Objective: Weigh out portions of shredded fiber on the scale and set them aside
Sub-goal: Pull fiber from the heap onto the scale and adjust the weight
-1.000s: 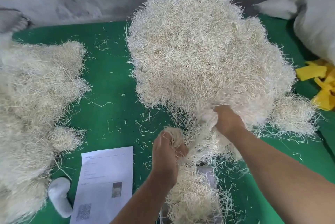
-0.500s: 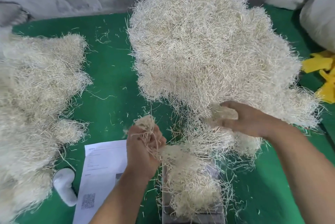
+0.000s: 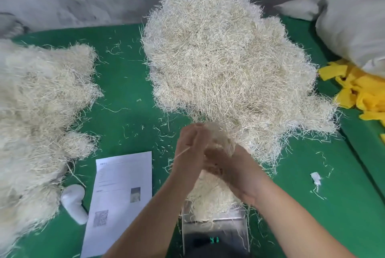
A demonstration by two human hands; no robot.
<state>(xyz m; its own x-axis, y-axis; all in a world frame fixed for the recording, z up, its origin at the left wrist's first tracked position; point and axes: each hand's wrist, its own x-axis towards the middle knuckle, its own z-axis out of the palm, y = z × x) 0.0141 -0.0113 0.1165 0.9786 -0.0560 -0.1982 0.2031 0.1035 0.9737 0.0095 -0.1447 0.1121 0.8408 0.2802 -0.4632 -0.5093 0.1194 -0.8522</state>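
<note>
Scale (image 3: pixel 214 237), 6 o'clock, nearest: lit green digits, unreadable; a fiber portion (image 3: pixel 210 193) heaped on its pan. Left hand (image 3: pixel 190 149) and right hand (image 3: pixel 235 170) meet just above the portion, both blurred, fingers curled on a tuft of fiber (image 3: pixel 218 138). Printed sheet (image 3: pixel 120 195), 8 o'clock, white object (image 3: pixel 75 203) beside it. Set-aside fiber (image 3: pixel 35 111), 9 o'clock. Main fiber heap (image 3: pixel 225 59), 12 o'clock. Yellow scraps (image 3: pixel 358 90) and white sack (image 3: pixel 350 24), 2 o'clock. Green table cover (image 3: pixel 125 82) throughout.
</note>
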